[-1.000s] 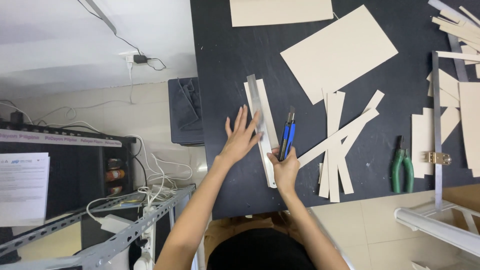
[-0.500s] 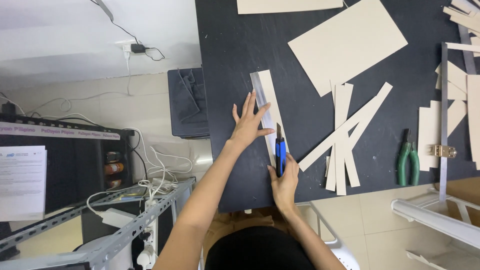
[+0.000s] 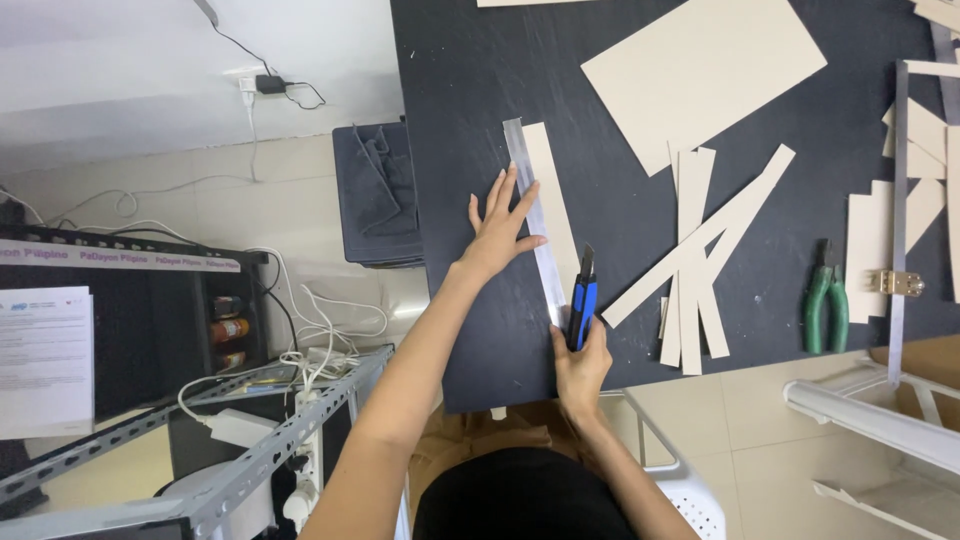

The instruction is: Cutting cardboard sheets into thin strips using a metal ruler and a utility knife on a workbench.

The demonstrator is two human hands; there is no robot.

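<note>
My left hand point(image 3: 500, 225) lies flat with fingers spread on a metal ruler point(image 3: 533, 210), pressing it onto a narrow beige card strip point(image 3: 553, 195) on the black table point(image 3: 470, 90). My right hand point(image 3: 578, 362) grips a blue and black utility knife point(image 3: 583, 298) near the table's front edge. The knife's tip sits against the ruler's right edge, on the strip's near end.
A large beige card sheet point(image 3: 700, 65) lies at the back, several cut strips point(image 3: 700, 250) cross to the right, and green pliers point(image 3: 826, 305) sit beyond them. More card pieces and a long metal bar point(image 3: 898, 200) are at far right. A dark folded cloth point(image 3: 378, 195) rests left of the table.
My right hand has drawn the knife along the ruler toward the table's front edge. My left hand has stayed pressed on the ruler.
</note>
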